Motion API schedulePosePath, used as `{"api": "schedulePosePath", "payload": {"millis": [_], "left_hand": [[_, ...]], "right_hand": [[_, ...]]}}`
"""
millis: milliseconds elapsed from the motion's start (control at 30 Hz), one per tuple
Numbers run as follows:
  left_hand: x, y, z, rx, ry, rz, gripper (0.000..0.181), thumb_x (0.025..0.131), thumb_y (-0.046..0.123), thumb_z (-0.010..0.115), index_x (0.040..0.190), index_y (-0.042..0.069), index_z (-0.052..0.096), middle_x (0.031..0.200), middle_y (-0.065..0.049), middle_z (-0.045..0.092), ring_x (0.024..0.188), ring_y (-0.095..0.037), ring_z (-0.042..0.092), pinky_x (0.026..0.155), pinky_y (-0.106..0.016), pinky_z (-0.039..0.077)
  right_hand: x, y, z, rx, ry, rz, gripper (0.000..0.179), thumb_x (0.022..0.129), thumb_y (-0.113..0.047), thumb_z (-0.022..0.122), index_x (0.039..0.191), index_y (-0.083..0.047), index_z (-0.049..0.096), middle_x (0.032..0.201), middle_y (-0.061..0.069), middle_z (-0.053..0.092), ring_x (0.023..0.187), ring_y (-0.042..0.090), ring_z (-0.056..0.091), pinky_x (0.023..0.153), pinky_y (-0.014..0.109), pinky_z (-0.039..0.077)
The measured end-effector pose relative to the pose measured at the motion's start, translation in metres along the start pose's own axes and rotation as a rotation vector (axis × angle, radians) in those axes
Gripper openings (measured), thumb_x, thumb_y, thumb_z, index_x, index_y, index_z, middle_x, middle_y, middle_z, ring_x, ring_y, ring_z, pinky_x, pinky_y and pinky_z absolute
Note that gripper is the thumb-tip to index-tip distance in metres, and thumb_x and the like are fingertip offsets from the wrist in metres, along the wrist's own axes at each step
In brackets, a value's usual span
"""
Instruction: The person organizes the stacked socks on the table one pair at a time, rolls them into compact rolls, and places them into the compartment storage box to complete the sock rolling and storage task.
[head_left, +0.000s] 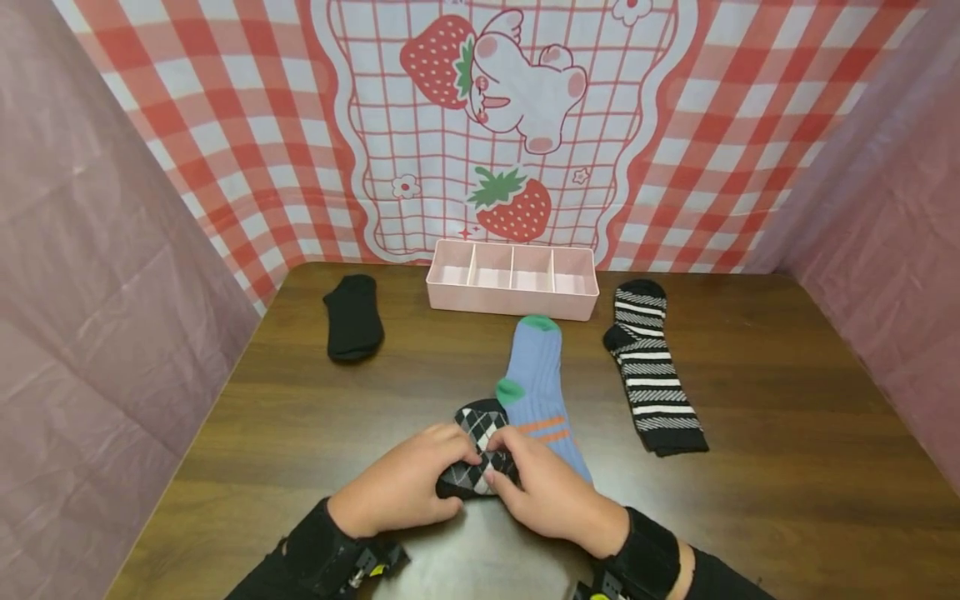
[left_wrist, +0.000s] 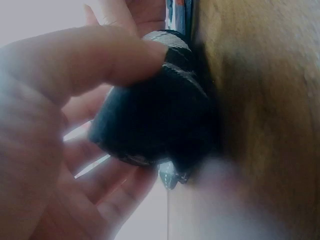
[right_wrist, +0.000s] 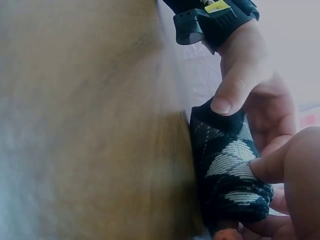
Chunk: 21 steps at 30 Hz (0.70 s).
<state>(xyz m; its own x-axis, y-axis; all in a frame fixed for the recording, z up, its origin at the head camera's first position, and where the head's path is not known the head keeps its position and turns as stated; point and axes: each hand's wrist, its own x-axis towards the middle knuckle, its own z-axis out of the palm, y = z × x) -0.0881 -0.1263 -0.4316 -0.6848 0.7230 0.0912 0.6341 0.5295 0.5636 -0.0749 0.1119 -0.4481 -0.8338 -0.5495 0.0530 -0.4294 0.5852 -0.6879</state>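
Left hand (head_left: pixel 408 479) and right hand (head_left: pixel 553 493), fingers partly curled, each pinch a folded black, grey and white argyle knit sock (head_left: pixel 478 423) on the brown wooden worktop (head_left: pixel 757 392), beside a blue ribbed sock (head_left: pixel 536 371). Folding appears in progress; the next move calls for keeping the layers together.

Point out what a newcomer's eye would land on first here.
Probably the red-and-white checked cloth behind the table, with its big strawberries and cartoon animal. Next, the bright blue sock with green toe and heel, on the near side of the pink tray. Then the left hand and right hand, gripping a black-and-grey argyle sock at the near middle.
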Motion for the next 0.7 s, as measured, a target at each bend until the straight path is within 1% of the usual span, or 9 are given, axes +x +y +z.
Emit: {"api": "schedulePosePath", "payload": {"millis": [100, 267, 400, 467, 600, 700], "left_hand": [[-0.0001, -0.0002, 0.0003, 0.039, -0.009, -0.005, 0.041, 0.080, 0.016, 0.084, 0.118, 0.019, 0.068, 0.117, 0.010, 0.060, 0.115, -0.011, 0.055, 0.100, -0.034, 0.048], [-0.0004, 0.0007, -0.0006, 0.057, -0.036, -0.030, 0.035, 0.086, 0.016, 0.081, 0.118, 0.019, 0.069, 0.116, 0.009, 0.062, 0.114, -0.011, 0.057, 0.099, -0.034, 0.049], [-0.0014, 0.0016, -0.0013, 0.056, -0.063, -0.048, 0.030, 0.091, 0.018, 0.078, 0.120, 0.019, 0.070, 0.117, 0.009, 0.064, 0.114, -0.011, 0.059, 0.099, -0.035, 0.050], [-0.0017, 0.0012, -0.0006, 0.045, -0.055, -0.049, 0.030, 0.092, 0.018, 0.076, 0.121, 0.018, 0.071, 0.118, 0.008, 0.065, 0.114, -0.011, 0.060, 0.099, -0.035, 0.051], [-0.0014, -0.0008, 0.0002, -0.006, -0.038, -0.045, 0.029, 0.095, 0.015, 0.071, 0.124, 0.017, 0.071, 0.118, 0.008, 0.066, 0.112, -0.009, 0.062, 0.097, -0.034, 0.051], [-0.0009, -0.0021, 0.0008, -0.051, -0.036, -0.052, 0.028, 0.098, 0.016, 0.068, 0.126, 0.017, 0.071, 0.120, 0.008, 0.067, 0.113, -0.009, 0.062, 0.098, -0.035, 0.051]], "right_hand": [[0.0003, 0.0017, 0.0008, 0.015, 0.001, 0.008, 0.024, 0.103, -0.023, 0.064, 0.123, -0.015, 0.055, 0.113, -0.005, 0.062, 0.104, 0.010, 0.060, 0.088, 0.037, 0.052], [-0.0007, 0.0011, -0.0006, 0.005, -0.025, 0.002, 0.025, 0.105, -0.027, 0.062, 0.125, -0.015, 0.055, 0.116, -0.004, 0.061, 0.107, 0.011, 0.060, 0.089, 0.038, 0.052], [-0.0028, 0.0000, 0.0004, -0.026, -0.029, -0.032, 0.024, 0.105, -0.028, 0.062, 0.123, -0.015, 0.054, 0.114, -0.005, 0.058, 0.106, 0.011, 0.058, 0.089, 0.037, 0.051], [-0.0032, 0.0005, 0.0018, -0.043, -0.010, -0.059, 0.024, 0.103, -0.029, 0.065, 0.121, -0.017, 0.054, 0.112, -0.007, 0.056, 0.106, 0.009, 0.057, 0.089, 0.036, 0.051], [-0.0028, 0.0017, 0.0030, -0.086, 0.028, -0.109, 0.034, 0.095, -0.031, 0.076, 0.118, -0.018, 0.054, 0.111, -0.009, 0.055, 0.106, 0.008, 0.056, 0.089, 0.034, 0.051], [-0.0026, 0.0020, 0.0029, -0.118, 0.032, -0.132, 0.045, 0.087, -0.029, 0.085, 0.118, -0.018, 0.054, 0.111, -0.009, 0.054, 0.106, 0.009, 0.054, 0.089, 0.033, 0.051]]}}
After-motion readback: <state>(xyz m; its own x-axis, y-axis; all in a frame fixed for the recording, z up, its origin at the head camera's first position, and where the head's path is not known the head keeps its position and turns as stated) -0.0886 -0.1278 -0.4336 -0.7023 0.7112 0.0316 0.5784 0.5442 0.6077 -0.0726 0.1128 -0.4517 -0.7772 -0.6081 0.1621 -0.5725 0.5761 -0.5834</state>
